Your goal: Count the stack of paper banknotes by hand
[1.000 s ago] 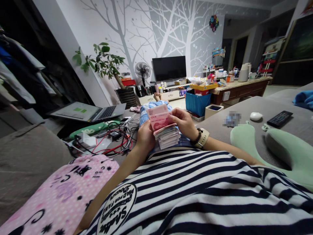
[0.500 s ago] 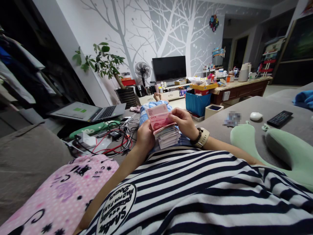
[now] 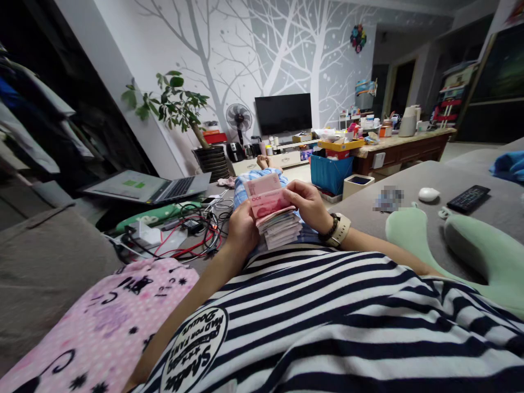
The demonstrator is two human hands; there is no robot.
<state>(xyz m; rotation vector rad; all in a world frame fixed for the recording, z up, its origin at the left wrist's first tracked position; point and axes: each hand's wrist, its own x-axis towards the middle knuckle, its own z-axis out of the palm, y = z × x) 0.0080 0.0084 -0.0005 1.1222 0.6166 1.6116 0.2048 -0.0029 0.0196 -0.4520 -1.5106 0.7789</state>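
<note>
A thick wad of banknotes (image 3: 272, 204) is held up in front of my striped shirt, a red 100 note facing me on top. Its lower part bends toward me, and the ends of many notes fan out as pale layers (image 3: 282, 232). My left hand (image 3: 242, 226) is closed round the wad's left side, thumb along the edge. At the upper right, my right hand (image 3: 309, 204) pinches the top red note between thumb and fingers. A beige watch (image 3: 341, 229) and a dark bracelet sit on my right wrist. The fingers behind the wad are hidden.
To the left lie an open laptop (image 3: 151, 185), tangled cables (image 3: 204, 229) and a pink patterned cloth (image 3: 123, 316). On the right are a green neck pillow (image 3: 475, 245), a white mouse (image 3: 428, 194) and a black remote control (image 3: 469, 199). A blue bin (image 3: 331, 172) stands ahead.
Very little differs. The top red note and my right fingertips have shifted slightly; both hands keep their hold on the wad.
</note>
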